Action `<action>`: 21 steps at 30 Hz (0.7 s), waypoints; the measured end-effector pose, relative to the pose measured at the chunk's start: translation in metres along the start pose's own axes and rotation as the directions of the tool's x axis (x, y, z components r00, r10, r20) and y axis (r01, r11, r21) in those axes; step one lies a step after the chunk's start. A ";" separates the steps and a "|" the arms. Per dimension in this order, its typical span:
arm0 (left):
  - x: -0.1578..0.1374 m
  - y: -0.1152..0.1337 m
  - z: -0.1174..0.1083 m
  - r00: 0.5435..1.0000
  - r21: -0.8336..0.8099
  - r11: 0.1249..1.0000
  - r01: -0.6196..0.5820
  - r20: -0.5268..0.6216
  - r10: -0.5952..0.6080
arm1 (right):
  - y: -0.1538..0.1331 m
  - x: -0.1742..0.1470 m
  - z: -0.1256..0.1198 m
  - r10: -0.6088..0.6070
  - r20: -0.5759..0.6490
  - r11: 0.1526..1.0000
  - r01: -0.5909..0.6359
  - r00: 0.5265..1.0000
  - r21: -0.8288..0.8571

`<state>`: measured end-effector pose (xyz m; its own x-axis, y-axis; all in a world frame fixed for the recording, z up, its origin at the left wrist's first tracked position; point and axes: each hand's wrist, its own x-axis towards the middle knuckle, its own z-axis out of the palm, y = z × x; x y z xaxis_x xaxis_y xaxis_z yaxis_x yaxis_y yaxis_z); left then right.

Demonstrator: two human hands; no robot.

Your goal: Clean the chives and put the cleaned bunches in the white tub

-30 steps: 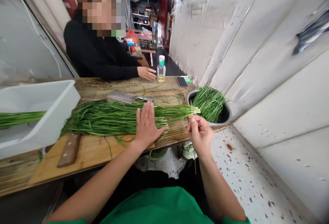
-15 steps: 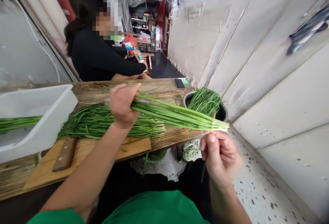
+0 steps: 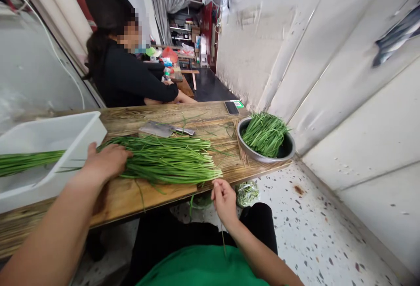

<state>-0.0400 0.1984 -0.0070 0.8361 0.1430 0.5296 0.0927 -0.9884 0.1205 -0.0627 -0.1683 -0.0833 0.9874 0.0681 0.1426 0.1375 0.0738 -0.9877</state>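
Across the wooden board (image 3: 123, 204) on the surface (image 3: 138, 113) lie green stalks (image 3: 173, 161), their leafy end partly hidden by the left hand (image 3: 107, 162); whether its fingers grip any, I cannot tell. The right hand's (image 3: 225, 198) fingers pinch a thin straw (image 3: 223, 238) near the pale ends. The frame cuts off the white tub (image 3: 74, 160); the bag's (image 3: 248, 193) contents below are unclear.

L grip (image 3: 110, 160) on greens (image 3: 170, 163), leafy end; R grip (image 3: 224, 196) w/ strand (image 3: 223, 238), nr pale ends. Knife (image 3: 156, 129) behind; bowl (image 3: 266, 159) to R.
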 end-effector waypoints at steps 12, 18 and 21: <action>0.048 0.171 -0.071 0.372 -0.714 0.582 -0.389 0.456 0.809 | 0.022 0.019 -0.002 -0.004 -0.018 0.999 0.003 1.000 -0.035; 0.051 0.197 -0.053 0.919 -0.498 0.840 -0.213 0.189 0.345 | 0.025 0.016 -0.003 -0.006 -0.025 0.998 0.004 1.000 -0.070; 0.053 0.194 -0.066 0.804 -0.486 0.798 -0.358 0.274 0.528 | 0.025 0.016 -0.004 -0.017 -0.028 0.997 0.015 0.999 -0.073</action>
<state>-0.0136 0.0171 0.0999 0.8694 -0.4207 0.2591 -0.4877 -0.8144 0.3144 -0.0428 -0.1691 -0.1064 0.9867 0.0389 0.1576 0.1576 0.0016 -0.9875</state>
